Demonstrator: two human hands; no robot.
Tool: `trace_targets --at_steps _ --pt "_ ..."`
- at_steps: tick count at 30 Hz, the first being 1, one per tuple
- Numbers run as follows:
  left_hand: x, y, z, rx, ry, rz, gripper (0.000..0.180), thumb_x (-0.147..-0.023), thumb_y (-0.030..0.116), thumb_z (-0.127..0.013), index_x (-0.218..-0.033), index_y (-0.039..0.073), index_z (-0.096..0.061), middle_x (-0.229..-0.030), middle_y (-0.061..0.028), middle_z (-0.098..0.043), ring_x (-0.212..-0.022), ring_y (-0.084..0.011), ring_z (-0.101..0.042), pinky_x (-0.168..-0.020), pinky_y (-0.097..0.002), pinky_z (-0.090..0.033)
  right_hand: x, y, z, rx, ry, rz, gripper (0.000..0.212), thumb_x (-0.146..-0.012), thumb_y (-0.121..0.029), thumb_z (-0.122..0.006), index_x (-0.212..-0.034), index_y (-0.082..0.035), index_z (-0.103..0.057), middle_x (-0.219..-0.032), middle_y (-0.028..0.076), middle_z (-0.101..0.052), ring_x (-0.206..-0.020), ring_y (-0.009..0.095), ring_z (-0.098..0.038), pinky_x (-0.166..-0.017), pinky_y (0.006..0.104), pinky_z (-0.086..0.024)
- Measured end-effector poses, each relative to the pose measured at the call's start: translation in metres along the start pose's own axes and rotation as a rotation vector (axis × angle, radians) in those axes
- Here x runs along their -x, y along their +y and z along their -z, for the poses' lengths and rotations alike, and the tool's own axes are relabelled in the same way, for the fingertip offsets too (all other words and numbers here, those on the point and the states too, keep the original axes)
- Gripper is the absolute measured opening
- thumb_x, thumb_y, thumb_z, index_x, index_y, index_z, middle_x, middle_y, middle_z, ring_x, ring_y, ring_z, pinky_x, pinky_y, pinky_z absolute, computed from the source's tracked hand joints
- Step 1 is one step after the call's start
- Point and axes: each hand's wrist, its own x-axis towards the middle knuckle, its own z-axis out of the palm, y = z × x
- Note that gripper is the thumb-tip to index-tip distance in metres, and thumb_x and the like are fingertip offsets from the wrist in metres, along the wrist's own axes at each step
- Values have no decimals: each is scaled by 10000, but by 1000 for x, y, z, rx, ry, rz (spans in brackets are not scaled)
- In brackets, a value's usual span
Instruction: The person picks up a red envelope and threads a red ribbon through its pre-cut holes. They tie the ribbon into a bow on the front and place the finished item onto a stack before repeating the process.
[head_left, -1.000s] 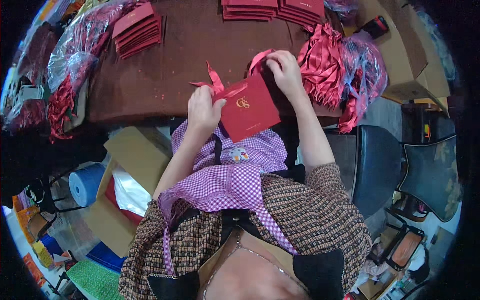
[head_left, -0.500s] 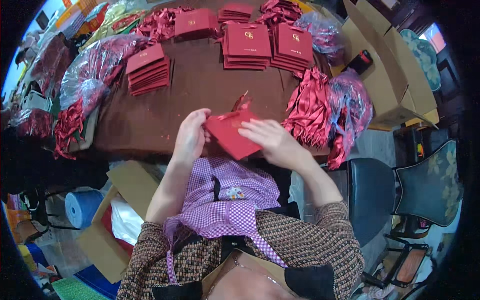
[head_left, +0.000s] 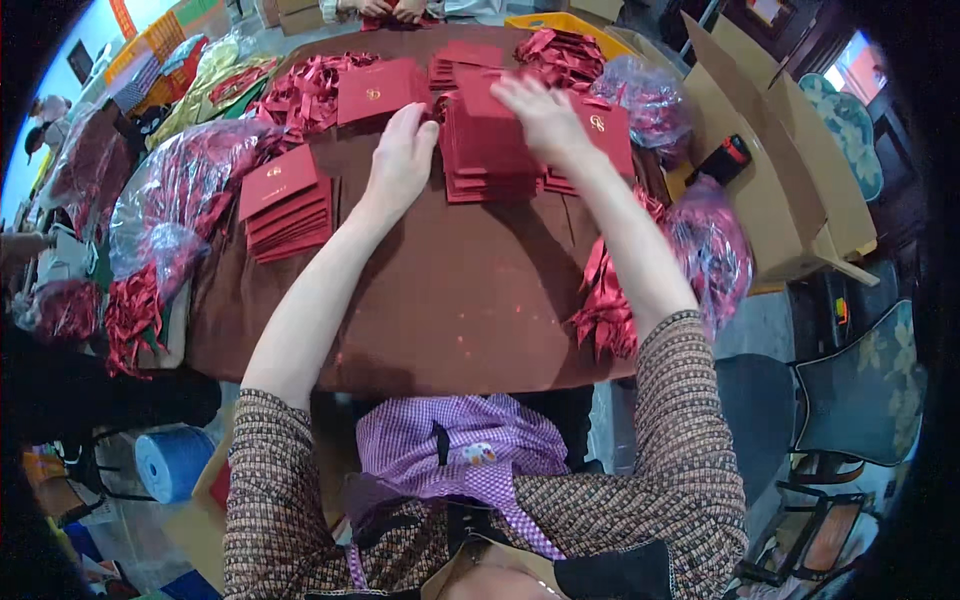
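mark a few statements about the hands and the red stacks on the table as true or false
1. Both hands rest on the middle stack of red folded bags. True: left hand, right hand.
2. The table has a white cover. False: it is brown.
3. A stack of red bags lies left of the left hand. True.
4. The cardboard box stands on the person's left. False: on the right.
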Motion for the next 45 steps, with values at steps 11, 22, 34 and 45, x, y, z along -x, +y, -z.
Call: trace_targets --at_steps 11,22,34,45 --pt "-42 -65 -112 -678 -615 -326 511 -935 405 -429 -1350 106 -422 -1449 -158 -340 -1331 -386 -313 -1015 -578 -312 36 -2 -64 -249 -487 -40 776 -827 -460 -613 -1449 -149 -268 -1513 125 -223 -1374 400 -219 -1074 567 -226" --pt "-31 -84 -123 -554 -718 -101 552 -938 408 -395 -1386 86 -375 -1478 -203 -267 -1374 -384 -233 -1034 -595 -284 39 -8 -77 -214 -390 2 783 -789 -372 -672 -1393 -30 -310 -1446 198 -305 -1362 389 -242 -1078 538 -213" --pt "-1 -23 -58 -241 57 -41 404 -847 260 -584 -1154 -1 -555 -1276 -224 -493 -1215 -394 -447 -966 -495 -378 35 3 -79 -243 -321 99 794 -731 -329 -752 -1345 -18 -357 -1415 212 -334 -1314 386 -319 -1051 494 -307" --pt "37 -88 216 -245 445 367 348 -918 279 -502 -982 -35 -639 -972 -240 -640 -935 -339 -625 -815 -395 -471 6 3 -43 -74 -137 22 442 -822 -355 -648 -1160 -81 -573 -1221 134 -530 -1163 303 -485 -972 464 -349"
